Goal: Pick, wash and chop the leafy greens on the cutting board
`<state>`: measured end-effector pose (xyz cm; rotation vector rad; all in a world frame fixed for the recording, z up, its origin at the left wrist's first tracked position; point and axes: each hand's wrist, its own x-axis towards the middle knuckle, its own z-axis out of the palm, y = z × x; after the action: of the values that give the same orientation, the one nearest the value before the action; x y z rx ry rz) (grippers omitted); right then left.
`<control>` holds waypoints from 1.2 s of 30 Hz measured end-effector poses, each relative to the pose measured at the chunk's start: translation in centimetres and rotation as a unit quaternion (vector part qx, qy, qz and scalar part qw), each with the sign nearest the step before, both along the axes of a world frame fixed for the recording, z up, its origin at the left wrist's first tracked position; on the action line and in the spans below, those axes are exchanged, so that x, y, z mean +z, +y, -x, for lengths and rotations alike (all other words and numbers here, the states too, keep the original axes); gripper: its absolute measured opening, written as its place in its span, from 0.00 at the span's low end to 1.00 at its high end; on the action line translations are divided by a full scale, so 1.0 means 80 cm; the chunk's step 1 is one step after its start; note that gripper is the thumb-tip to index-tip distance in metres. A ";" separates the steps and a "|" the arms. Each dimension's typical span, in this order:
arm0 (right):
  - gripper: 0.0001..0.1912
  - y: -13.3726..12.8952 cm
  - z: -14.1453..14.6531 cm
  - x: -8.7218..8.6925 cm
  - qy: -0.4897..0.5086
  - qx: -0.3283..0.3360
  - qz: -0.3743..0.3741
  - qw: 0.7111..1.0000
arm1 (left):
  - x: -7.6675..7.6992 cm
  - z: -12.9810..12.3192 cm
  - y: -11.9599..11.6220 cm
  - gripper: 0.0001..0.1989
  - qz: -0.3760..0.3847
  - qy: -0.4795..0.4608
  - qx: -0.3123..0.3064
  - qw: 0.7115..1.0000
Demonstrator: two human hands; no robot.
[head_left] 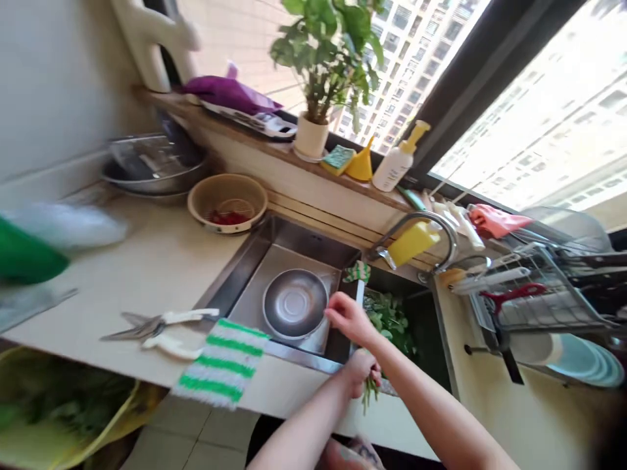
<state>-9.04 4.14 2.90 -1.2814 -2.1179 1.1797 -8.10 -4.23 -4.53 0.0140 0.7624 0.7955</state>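
A left hand [361, 369] grips green stems [369, 395] at the sink's front edge, while the right hand [349, 316], fingertips pressed together, hovers near a metal bowl [295, 304] in one basin [247, 294]. Leafy greens [389, 320] lie beyond the left hand in the darker basin [427, 326], set into a pale table [161, 254] beneath a kitchen window [539, 117].

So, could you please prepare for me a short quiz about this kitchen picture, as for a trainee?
1. What does the left hand hold?
A) scissors
B) green stems
C) a bowl

2. True or false: the metal bowl and the leaves are in the same basin.

3. Fill in: on the ledge, the yellow funnel stands between the sponge and the ____.

Key: 1 B; 2 false; 3 pump bottle.
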 end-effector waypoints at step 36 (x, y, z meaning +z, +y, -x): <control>0.14 0.108 -0.333 -0.160 -0.325 -0.193 0.048 0.924 | -0.102 -0.114 0.135 0.08 0.015 0.420 -0.091 0.903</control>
<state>17.64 12.76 -9.91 -2.2553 -2.0645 0.7513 0.99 6.56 -12.68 0.4197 1.5663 0.5798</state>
